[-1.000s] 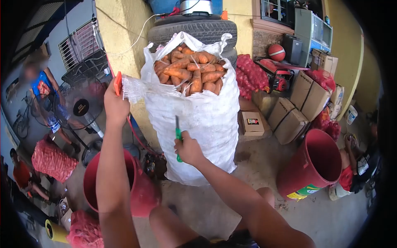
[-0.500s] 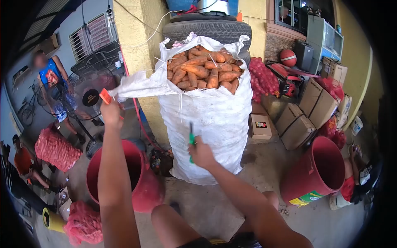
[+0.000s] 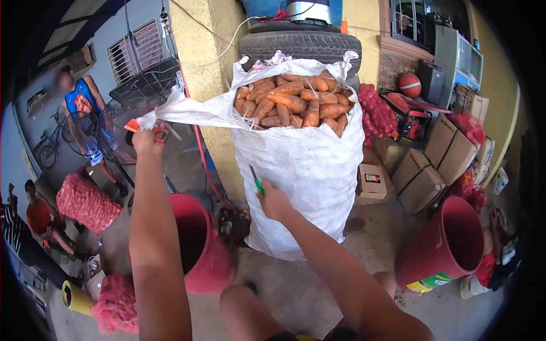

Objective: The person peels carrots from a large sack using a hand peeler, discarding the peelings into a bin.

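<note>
A tall white woven sack (image 3: 298, 182) stands in front of me, heaped at its open top with orange sweet potatoes (image 3: 290, 102). My left hand (image 3: 147, 142) is closed on the sack's loose flap (image 3: 196, 111), drawn out to the left in a taut strip. An orange-red piece (image 3: 132, 125) sticks out from the same fist. Low in front of the sack's side, my right hand (image 3: 274, 202) grips a green-handled tool (image 3: 259, 185) with a thin dark shaft pointing up. Its fingers wrap round the handle.
Red tubs (image 3: 213, 261) (image 3: 412, 256) stand on both sides. Stacked tires (image 3: 301, 48) and a yellow pillar (image 3: 210, 74) rise behind the sack. Cardboard boxes (image 3: 421, 179) sit at right; a filled red mesh sack (image 3: 88, 204) lies left. A person (image 3: 85, 102) stands at far left.
The view has shifted, with the scene moving right. My left hand has pulled the flap farther left, and the right hand's tool now tilts up and leftward.
</note>
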`<state>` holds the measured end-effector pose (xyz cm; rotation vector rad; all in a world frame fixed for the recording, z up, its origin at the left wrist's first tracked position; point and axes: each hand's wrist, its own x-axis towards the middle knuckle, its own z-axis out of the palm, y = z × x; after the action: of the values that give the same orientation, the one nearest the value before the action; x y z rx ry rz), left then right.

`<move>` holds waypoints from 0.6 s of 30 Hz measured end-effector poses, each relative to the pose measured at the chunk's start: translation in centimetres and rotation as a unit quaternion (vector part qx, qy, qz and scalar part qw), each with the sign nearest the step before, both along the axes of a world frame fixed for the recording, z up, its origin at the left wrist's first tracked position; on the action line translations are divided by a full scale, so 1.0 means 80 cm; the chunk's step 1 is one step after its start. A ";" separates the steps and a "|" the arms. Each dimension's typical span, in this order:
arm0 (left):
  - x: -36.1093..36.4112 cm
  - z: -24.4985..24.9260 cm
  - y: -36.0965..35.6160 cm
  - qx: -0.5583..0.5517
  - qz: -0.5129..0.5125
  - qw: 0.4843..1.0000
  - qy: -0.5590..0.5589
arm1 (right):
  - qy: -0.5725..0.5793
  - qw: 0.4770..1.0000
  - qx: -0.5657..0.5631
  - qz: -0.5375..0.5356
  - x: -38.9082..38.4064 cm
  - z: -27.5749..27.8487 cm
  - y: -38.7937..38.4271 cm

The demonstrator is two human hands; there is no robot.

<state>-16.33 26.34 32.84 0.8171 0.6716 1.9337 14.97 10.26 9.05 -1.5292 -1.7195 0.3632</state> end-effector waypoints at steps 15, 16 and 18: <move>0.111 -0.381 -0.247 -0.179 -0.385 0.905 0.033 | 0.236 0.939 -0.239 -0.069 0.167 -0.145 -0.349; 0.135 -0.395 -0.288 -0.248 -0.371 0.895 -0.008 | 0.257 0.937 -0.226 -0.072 0.162 -0.125 -0.351; 0.180 -0.392 -0.364 -0.321 -0.344 0.882 0.035 | 0.282 0.930 -0.225 -0.073 0.146 -0.111 -0.360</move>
<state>-1.95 -2.81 1.45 0.5828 0.8540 0.9475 26.65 -18.57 0.14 -1.6407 -1.1027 1.0641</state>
